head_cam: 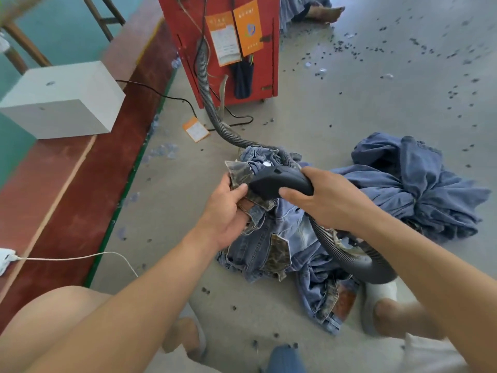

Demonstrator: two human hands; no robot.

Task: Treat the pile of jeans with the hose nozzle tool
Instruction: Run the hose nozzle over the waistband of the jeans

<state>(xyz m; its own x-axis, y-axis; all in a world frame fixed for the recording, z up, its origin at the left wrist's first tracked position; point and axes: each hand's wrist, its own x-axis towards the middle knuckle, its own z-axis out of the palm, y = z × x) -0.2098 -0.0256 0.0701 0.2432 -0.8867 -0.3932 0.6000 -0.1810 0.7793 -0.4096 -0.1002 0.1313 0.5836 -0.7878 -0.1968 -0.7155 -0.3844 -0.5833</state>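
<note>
A pile of blue jeans [282, 238] lies on the grey floor in the middle of the view. My left hand [226, 211] grips a turned-out patterned pocket of the top pair [239, 170], lifting it. My right hand [325, 197] is closed around the black hose nozzle tool [271, 183], whose tip presses against that pocket. The ribbed grey hose [330, 240] loops from the handle under my right forearm and another stretch runs back to the red machine. A second heap of jeans [419, 189] lies to the right.
The red machine [228, 49] with orange tags stands at the back, its hose [207, 84] and a black cable trailing on the floor. A red platform [88, 170] with a white box [61, 100] runs along the left. Dark scraps dot the floor. My feet in sandals rest near the pile.
</note>
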